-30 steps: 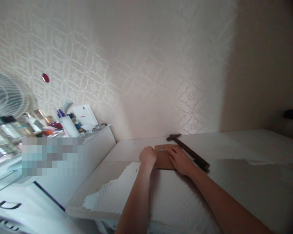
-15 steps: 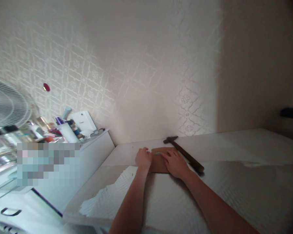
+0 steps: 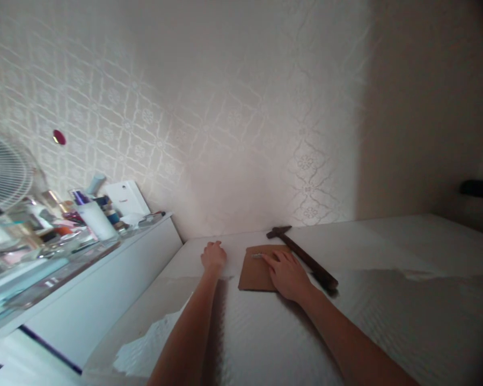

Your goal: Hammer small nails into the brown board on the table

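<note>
A brown cardboard piece (image 3: pixel 253 271) lies flat on the white table (image 3: pixel 386 300) near the wall. My right hand (image 3: pixel 286 274) rests palm down on its right part, fingers stretched toward a small pale mark near its far edge. My left hand (image 3: pixel 213 256) sits on the table to the left of the cardboard, apart from it, fingers curled under into a loose fist; nothing shows in it. A hammer (image 3: pixel 301 256) with a dark wooden handle lies just right of my right hand, its head toward the wall.
A white cabinet (image 3: pixel 104 268) on the left carries bottles, a white cup (image 3: pixel 97 221) and cosmetics. A fan (image 3: pixel 4 169) stands at the far left. A crumpled white sheet (image 3: pixel 145 354) lies at the table's near left edge. Patterned wall behind.
My left hand has left the cardboard's edge and moved left onto the bare table. My right hand stays on the cardboard. The view has shifted slightly to the right.
</note>
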### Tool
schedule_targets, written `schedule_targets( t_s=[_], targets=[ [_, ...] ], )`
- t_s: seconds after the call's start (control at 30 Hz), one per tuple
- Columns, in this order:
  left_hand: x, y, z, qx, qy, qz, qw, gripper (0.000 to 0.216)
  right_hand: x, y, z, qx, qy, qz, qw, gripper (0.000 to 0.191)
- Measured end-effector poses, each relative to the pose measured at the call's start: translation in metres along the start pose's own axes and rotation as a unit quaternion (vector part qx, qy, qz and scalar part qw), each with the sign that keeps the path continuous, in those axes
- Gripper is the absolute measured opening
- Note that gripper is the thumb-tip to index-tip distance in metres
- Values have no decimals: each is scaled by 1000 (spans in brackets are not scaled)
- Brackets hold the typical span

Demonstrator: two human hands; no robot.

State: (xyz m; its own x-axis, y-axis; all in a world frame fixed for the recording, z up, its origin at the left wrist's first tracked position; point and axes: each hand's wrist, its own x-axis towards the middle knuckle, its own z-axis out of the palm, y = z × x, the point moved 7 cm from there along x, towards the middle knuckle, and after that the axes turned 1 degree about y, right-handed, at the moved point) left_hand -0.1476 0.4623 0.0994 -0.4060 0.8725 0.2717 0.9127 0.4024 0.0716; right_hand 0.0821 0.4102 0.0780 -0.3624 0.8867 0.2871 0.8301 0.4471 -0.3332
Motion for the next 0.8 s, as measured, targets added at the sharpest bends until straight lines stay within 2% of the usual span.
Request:
schedule_targets(
  t_s=[0.1, 0.33, 0.57, 0.7, 0.8],
  targets=[
    [8, -7, 2, -3, 0, -5, 1000, 47, 0, 0, 0, 0, -1, 1, 1000, 49],
    [20, -8, 10, 16, -25, 6, 1000, 43, -1, 0, 1, 2, 5, 2, 1000, 49],
    [32, -12, 14, -9, -7, 8, 1000, 38, -3, -2, -5, -5, 8, 3, 1000, 48],
    [38, -22, 12, -22, 17, -23, 999, 40, -1, -1, -6, 0, 13, 0, 1000, 51],
    [42, -28, 14, -9, 12, -49, 999, 38, -1, -1, -5, 9, 13, 4, 1000, 56]
  ],
)
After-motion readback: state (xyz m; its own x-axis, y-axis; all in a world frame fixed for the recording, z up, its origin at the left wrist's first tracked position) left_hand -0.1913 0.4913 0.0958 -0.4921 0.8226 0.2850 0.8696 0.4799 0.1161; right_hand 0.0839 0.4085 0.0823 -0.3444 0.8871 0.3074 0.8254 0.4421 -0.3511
